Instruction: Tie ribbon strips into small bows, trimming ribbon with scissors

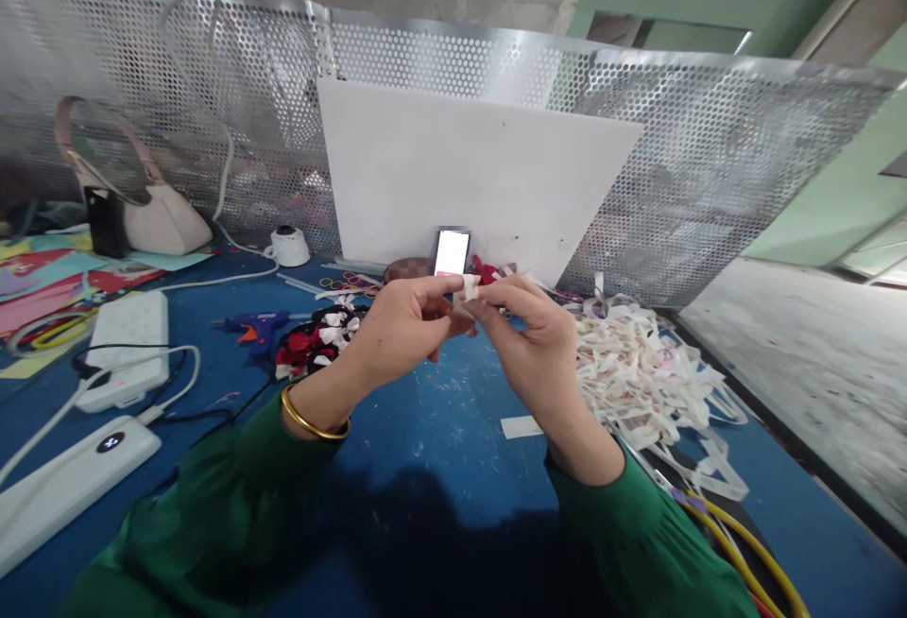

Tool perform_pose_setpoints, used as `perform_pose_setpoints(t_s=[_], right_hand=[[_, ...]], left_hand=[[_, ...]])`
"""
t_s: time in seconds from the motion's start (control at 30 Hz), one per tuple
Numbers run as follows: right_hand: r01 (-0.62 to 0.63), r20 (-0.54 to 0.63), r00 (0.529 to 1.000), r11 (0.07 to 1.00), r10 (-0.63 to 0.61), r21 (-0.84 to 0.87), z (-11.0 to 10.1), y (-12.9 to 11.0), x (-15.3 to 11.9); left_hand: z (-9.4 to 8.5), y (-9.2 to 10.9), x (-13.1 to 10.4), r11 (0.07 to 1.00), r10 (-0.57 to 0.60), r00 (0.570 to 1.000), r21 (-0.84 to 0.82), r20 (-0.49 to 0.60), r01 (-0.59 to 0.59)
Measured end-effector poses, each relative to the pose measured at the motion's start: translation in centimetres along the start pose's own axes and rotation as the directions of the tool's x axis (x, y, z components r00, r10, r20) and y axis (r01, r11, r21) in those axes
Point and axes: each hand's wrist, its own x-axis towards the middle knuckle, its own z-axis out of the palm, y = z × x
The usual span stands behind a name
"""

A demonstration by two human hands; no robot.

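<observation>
Near the middle of the view, a small cream ribbon piece (pixel 469 289) is held between both hands. My left hand (pixel 401 327) comes from the left, its index finger and thumb closed on the ribbon's left side. Opposite it, my right hand (pixel 535 339) pinches the ribbon's right side between thumb and fingers. Just behind the fingertips stands a phone (pixel 452 252) with a lit screen. Red, white and black bows (pixel 312 344) lie in a pile left of my left hand. Beyond my right hand is a heap of cream ribbon strips (pixel 644 372).
A blue glue gun (pixel 256 330), a white power strip (pixel 131 344) and a white power bank (pixel 77 486) lie left with cables. A white board (pixel 474 169) leans on the perforated metal screen (pixel 715 183). Yellow-handled scissors (pixel 751 552) lie lower right.
</observation>
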Motion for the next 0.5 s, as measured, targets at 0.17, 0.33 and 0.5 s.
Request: perform_pose_setpoints(t_s=[0.17, 0.33, 0.5], right_hand=[[0.074, -0.019, 0.997, 0.982, -0.078, -0.174, 0.6, 0.7, -0.3], [0.108, -0.058, 0.989, 0.928, -0.137, -0.357, 0.7, 0.5, -0.5], [-0.102, -0.209, 0.975, 0.984, 0.071, -0.143, 1.3, 0.6, -0.5]], left_hand=[[0.3, -0.6, -0.1, 0.990, 0.068, 0.996, 0.128, -0.051, -0.061], [0.9, -0.6, -0.2, 0.949, 0.141, 0.988, 0.294, -0.068, -0.115], [1.2, -1.0, -0.4, 0.906, 0.267, 0.961, 0.358, -0.070, -0.225]])
